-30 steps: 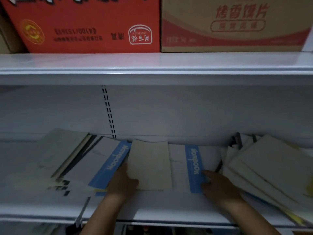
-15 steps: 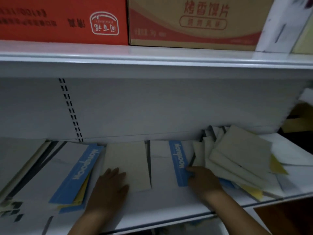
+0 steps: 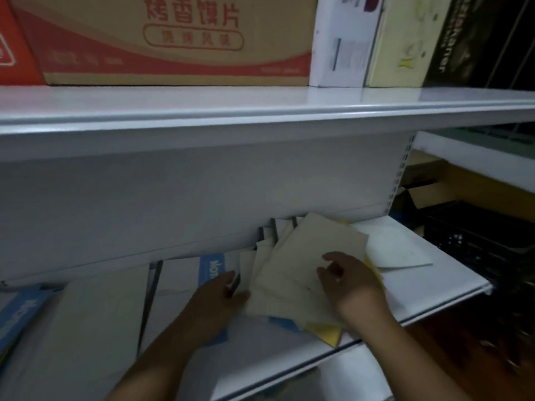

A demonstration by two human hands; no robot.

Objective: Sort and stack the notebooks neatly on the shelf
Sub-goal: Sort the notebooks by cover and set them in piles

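Note:
A messy fan of pale beige notebooks (image 3: 301,256) lies on the white shelf (image 3: 419,302), with yellow covers (image 3: 327,332) poking out beneath. My left hand (image 3: 217,299) presses against the pile's left edge, fingers tucked at its side. My right hand (image 3: 347,279) rests on top of the pile with fingers curled over the upper notebook. To the left lie a white notebook with a blue band (image 3: 212,267) and a beige notebook (image 3: 101,314), both flat on the shelf.
An upper shelf (image 3: 260,111) overhangs close above, carrying a cardboard box (image 3: 179,39) and a red box (image 3: 14,53). A loose white sheet (image 3: 396,250) lies right of the pile. Dark crates (image 3: 477,250) sit beyond the shelf's right end.
My view has swung right. My left hand left the beige notebook and moved to the fanned pile's left edge. My right hand went from the blue-banded notebook onto the top of the pile.

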